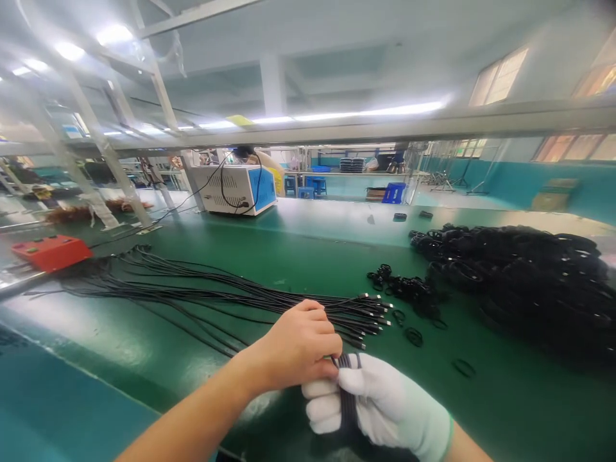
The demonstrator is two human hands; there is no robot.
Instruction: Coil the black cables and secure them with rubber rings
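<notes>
My right hand (392,401), in a white glove, is wrapped round a coiled black cable (348,401) held upright just above the front of the bench. My bare left hand (298,343) is closed at the top of that coil, thumb and fingers pinching it; exactly which strand they grip is hidden. Behind my left hand, a row of long black cables (212,285) lies across the bench, their metal plug ends (380,311) pointing right. A small heap of black ties or loops (414,289) sits right of these plugs, with a single loop (414,336) nearer me.
A large pile of coiled black cables (524,276) covers the right of the green bench (298,247). A white and blue machine (235,189) stands at the back, and a red box (52,252) at the left. A metal rail (337,128) crosses overhead.
</notes>
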